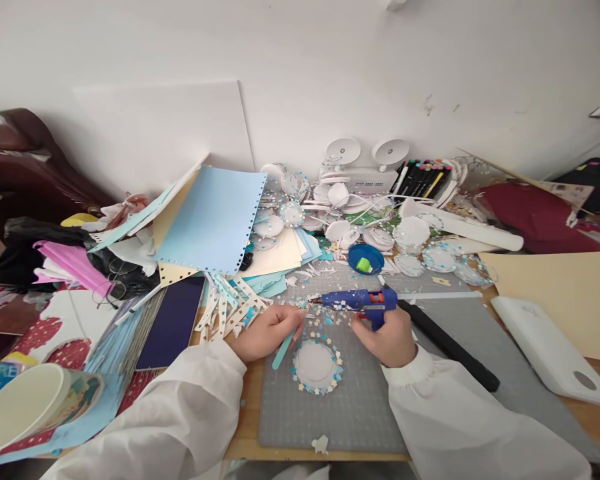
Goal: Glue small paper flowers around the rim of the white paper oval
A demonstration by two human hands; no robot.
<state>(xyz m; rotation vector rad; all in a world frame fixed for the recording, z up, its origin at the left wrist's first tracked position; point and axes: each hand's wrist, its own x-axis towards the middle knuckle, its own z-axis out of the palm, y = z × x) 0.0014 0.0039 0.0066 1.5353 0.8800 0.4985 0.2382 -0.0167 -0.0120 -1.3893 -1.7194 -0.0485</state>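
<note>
My left hand is closed on teal tweezers, whose tip points up toward the nozzle of a blue glue gun. My right hand grips the glue gun by its handle, nozzle pointing left. Below and between the hands, a white disc ringed with small blue, white and cream stars lies on the grey cutting mat. Loose star pieces are scattered under the gun. Whether something sits at the tweezers' tip is too small to tell.
Behind the hands stand a blue dish and a pile of decorated discs. Punched paper strips and a dark phone lie left, beyond them a paper cup. A black stick and white power bank lie right.
</note>
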